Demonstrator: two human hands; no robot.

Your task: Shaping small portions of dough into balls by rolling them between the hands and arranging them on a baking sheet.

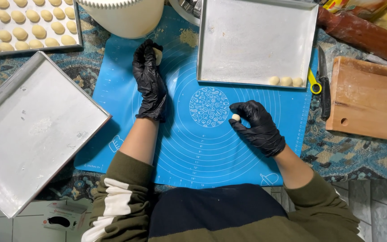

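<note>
Both my hands wear black gloves over a blue silicone baking mat (pixel 193 152). My left hand (pixel 150 80) is closed around a pale lump of dough (pixel 158 55) near the mat's top left. My right hand (pixel 258 125) pinches a small dough ball (pixel 236 117) between fingertips, just right of the mat's printed centre circle. A metal tray (pixel 256 42) beyond the right hand holds three dough balls (pixel 285 81) along its near edge.
An empty metal tray (pixel 32 130) lies tilted at left. Another tray (pixel 28 49) at top left carries several rows of dough balls. A white container (pixel 126 20) stands at top. A knife (pixel 324 80), wooden board (pixel 368 103) and rolling pin (pixel 363 33) lie at right.
</note>
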